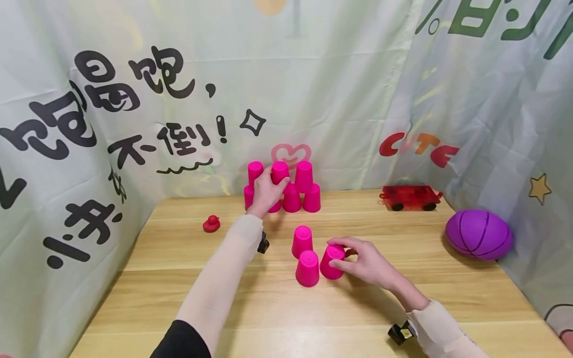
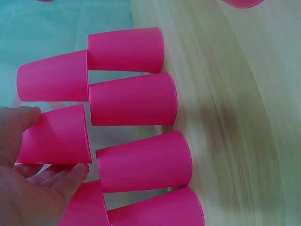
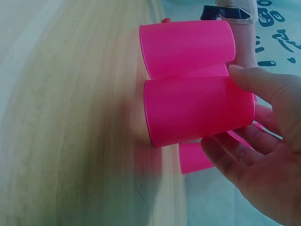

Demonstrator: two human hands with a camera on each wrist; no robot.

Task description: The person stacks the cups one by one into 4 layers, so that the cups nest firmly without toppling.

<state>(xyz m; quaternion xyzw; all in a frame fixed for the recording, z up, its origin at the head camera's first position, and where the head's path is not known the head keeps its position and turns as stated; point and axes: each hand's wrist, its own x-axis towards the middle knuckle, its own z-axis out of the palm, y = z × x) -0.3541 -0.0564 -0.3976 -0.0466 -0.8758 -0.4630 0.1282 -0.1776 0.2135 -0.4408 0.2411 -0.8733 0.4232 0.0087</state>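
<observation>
Each hand holds a pink cup: one at the stack, one at the near group

The left hand (image 1: 267,191) has its grip closed to a cup's width: the thumb lies on the right side of the upper-middle cup (image 1: 280,171) and the fingers on its left. The right hand (image 1: 364,261) is likewise narrowed round the right near cup (image 1: 332,262), thumb on the near side and fingers on the far side.

The left arm reaches well forward over the table (image 1: 179,278), with that hand above the lower row of the stack. The right forearm comes in from the lower right, its hand low and turned leftward.

Both held cups are mouth down. In the left grip, the cup sits between the upper-left cup (image 1: 255,169) and the upper-right cup (image 1: 304,176). Directly under it is the four-cup lower row (image 1: 292,199); whether its rim touches those bases I cannot tell. The right grip's cup is just beside the front near cup (image 1: 307,269), on that cup's right, with the rear near cup (image 1: 302,242) farther back to its left. Contact between its rim and the table is unclear.

A red duck (image 1: 212,223) lies left of the left grip; a purple ball (image 1: 479,234) is well apart, to the right of the right one.
</observation>
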